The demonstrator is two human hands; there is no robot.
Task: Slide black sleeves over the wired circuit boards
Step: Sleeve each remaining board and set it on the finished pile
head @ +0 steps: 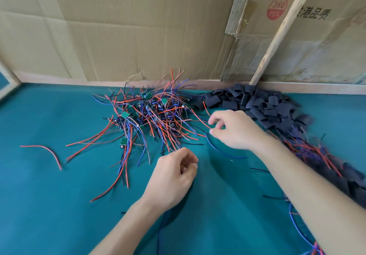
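A tangle of small green circuit boards with red, blue and black wires [150,114] lies on the teal table [49,205] at the middle back. A heap of black sleeves [255,102] lies to its right along the back wall. My right hand [235,130] hovers between the two heaps, its thumb and fingers curled but apart, with a red wire end and a blue wire [219,151] right at its fingertips. My left hand [174,175] sits at the near wire ends, fingers curled with the thumb against them. Its palm is hidden.
A row of boards in black sleeves with wires [326,167] runs down the right side under my right forearm. A loose red wire [47,151] lies at the left. A cardboard wall [138,27] and a leaning wooden slat [277,37] close the back.
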